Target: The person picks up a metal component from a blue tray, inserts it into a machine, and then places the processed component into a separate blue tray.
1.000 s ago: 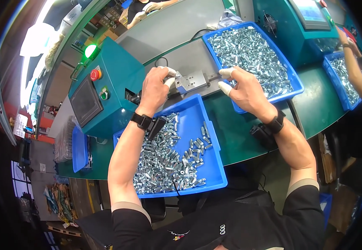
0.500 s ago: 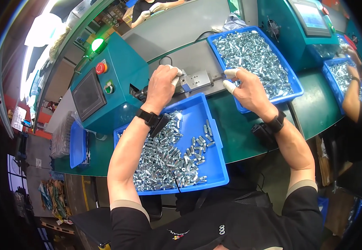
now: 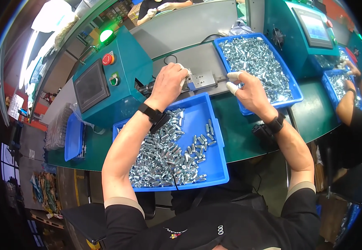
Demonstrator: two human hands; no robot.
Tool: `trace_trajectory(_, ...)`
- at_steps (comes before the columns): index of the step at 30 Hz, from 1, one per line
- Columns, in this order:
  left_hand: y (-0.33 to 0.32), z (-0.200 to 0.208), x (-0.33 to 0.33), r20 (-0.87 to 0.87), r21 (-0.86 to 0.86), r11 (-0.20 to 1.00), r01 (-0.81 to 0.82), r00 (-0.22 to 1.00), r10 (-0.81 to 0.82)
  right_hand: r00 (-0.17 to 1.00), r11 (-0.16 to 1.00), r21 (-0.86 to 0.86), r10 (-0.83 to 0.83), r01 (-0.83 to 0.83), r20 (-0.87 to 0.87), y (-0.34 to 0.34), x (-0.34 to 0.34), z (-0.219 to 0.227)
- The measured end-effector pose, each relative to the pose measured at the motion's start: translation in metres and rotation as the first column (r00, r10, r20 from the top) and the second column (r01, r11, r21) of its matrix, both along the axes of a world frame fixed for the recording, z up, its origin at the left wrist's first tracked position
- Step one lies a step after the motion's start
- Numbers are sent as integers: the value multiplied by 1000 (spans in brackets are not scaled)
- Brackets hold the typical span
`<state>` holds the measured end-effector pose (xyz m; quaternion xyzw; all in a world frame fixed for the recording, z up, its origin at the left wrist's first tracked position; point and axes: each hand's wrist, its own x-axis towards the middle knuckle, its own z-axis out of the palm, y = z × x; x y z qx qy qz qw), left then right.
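Observation:
Beside the left end of a grey metal block fixture [image 3: 203,79], my left hand [image 3: 169,84] is closed, its capped fingertips curled down. What they grip, if anything, is hidden behind the hand. At the other end of the fixture, my right hand [image 3: 252,95] has thumb and forefinger apart, both in white finger cots. Its forefinger is close to a thin rod [image 3: 222,78] sticking out of the block; no part shows between the fingers. A blue tray [image 3: 211,164] of shiny metal hex parts [image 3: 160,160] lies below my left hand. A second blue tray [image 3: 294,99] of similar parts sits beyond my right hand.
A teal machine housing [image 3: 129,62] with a dark screen [image 3: 91,87], red button [image 3: 108,59] and lit green lamp [image 3: 106,36] stands at left. Another teal machine [image 3: 285,46] is at back right. Co-workers' hands [image 3: 164,7] show across the partition and at far right. A cable runs over the near tray.
The whole view has shifted slightly. My right hand is a little closer to the fixture, while my left hand keeps its place at the left end.

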<state>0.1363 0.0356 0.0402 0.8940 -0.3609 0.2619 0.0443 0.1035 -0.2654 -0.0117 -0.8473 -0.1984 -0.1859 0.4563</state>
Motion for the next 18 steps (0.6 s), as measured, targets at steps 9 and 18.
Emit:
trace_trajectory(9,16,5,-95,-143,-234,971,-46,990,12,856,906,279,402,-319,-326,55,22,19)
trace_trajectory(18,45,-6,-164,-332,-361,923,-136,943,10,739,852,362,514,-379,-436,72,39,31)
